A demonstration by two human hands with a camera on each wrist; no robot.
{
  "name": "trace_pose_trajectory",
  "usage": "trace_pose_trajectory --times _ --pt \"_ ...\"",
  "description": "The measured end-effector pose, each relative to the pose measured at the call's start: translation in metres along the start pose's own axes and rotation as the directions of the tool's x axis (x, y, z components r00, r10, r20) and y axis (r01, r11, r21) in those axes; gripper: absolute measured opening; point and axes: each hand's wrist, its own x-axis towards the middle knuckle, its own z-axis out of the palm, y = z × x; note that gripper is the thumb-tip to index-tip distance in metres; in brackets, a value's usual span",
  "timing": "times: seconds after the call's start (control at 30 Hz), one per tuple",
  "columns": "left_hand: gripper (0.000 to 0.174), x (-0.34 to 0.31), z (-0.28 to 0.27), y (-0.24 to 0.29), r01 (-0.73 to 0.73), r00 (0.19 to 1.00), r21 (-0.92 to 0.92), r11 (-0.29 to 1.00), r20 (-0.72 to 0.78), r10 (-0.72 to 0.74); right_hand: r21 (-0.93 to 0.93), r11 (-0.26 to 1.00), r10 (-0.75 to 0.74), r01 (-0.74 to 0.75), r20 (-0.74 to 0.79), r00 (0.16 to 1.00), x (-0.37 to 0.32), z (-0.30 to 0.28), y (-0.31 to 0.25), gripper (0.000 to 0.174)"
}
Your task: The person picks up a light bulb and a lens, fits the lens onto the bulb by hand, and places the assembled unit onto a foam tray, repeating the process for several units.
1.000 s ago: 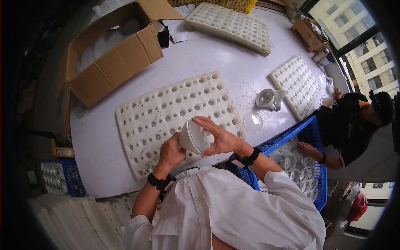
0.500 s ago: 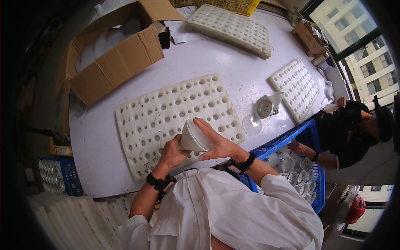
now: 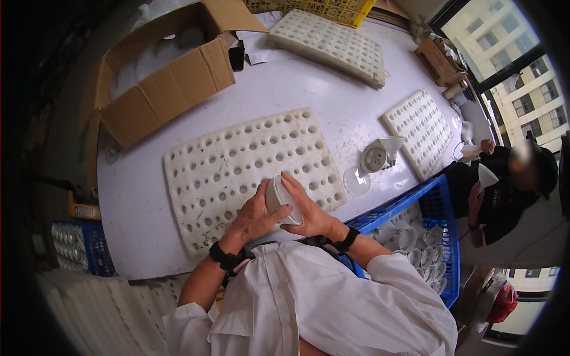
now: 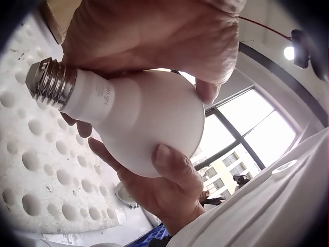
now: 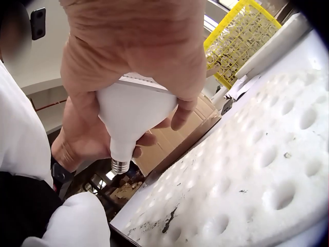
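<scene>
A white light bulb (image 3: 279,199) with a silver screw base is between both hands, over a white foam tray (image 3: 243,157) full of round holes. My left hand (image 3: 252,215) grips it, thumb reaching toward the wide front rim. On the other side, my right hand (image 3: 310,209) holds the rim and flank between thumb and fingers. In the left wrist view, the bulb (image 4: 139,116) lies sideways with its threaded base pointing left. In the right wrist view, the bulb's (image 5: 131,110) base points down and its flat front lies under my right palm.
Right of the tray lie an open bulb housing (image 3: 374,159) and a clear disc (image 3: 356,181). A blue crate (image 3: 452,249) of bulb housings stands at right; another person (image 3: 504,190) holds a white cone there. An open cardboard box (image 3: 172,89) and more foam trays (image 3: 332,44) sit farther back.
My left hand has shifted up along the bulb, its thumb now toward the rim. The right hand has closed in around the wide end. The other person has lifted a white cone.
</scene>
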Motion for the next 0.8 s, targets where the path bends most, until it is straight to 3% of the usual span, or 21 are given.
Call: trace_pose_trajectory --times 0.57,0.67,0.8 --pt "0.083 -0.002 0.005 0.005 -0.108 0.992 0.119 0.987 -0.057 0.115 -0.045 0.998 -0.054 0.051 -0.071 0.996 -0.004 0.012 0.003 0.102" --pt "0.080 -0.001 0.004 -0.004 -0.064 0.996 0.088 0.994 -0.054 0.069 -0.041 0.998 -0.042 0.039 -0.068 0.997 -0.001 0.013 0.003 0.101" --pt "0.076 0.006 0.009 -0.021 -0.111 0.988 -0.120 0.987 -0.122 0.096 -0.008 1.000 0.023 -0.023 -0.006 1.000 0.004 0.007 0.001 0.102"
